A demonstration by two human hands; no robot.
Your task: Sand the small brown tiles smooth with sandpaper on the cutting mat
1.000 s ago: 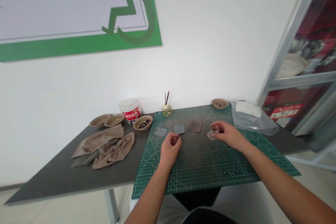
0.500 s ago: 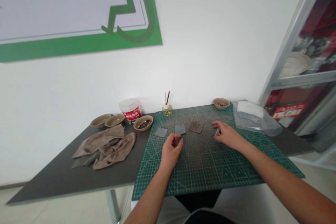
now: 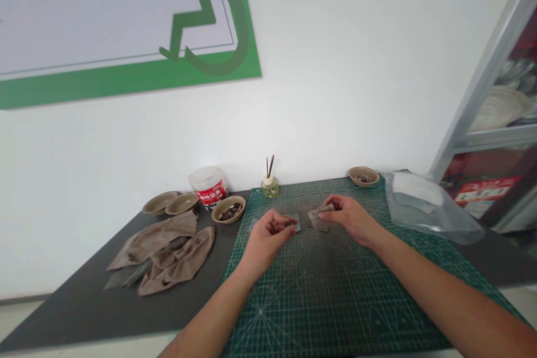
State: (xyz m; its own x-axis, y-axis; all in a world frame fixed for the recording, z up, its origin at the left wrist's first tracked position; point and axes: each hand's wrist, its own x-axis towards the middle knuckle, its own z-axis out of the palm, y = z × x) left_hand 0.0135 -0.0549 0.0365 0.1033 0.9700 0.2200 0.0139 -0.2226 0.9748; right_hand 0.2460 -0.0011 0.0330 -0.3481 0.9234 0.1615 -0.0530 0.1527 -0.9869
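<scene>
Beyond the hands [image 3: 268,239], the mat [image 3: 335,296] bears a diffuser [image 3: 271,187] and, farther right, a bowl [image 3: 364,184].

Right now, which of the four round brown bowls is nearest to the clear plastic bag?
The round brown bowl on the right, just left of the bag; the other three bowls stand together on the left, far from it.

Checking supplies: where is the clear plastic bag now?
In the head view, the clear plastic bag lies on the right side, across the right edge of the green mat, just right of the rightmost bowl.
</scene>
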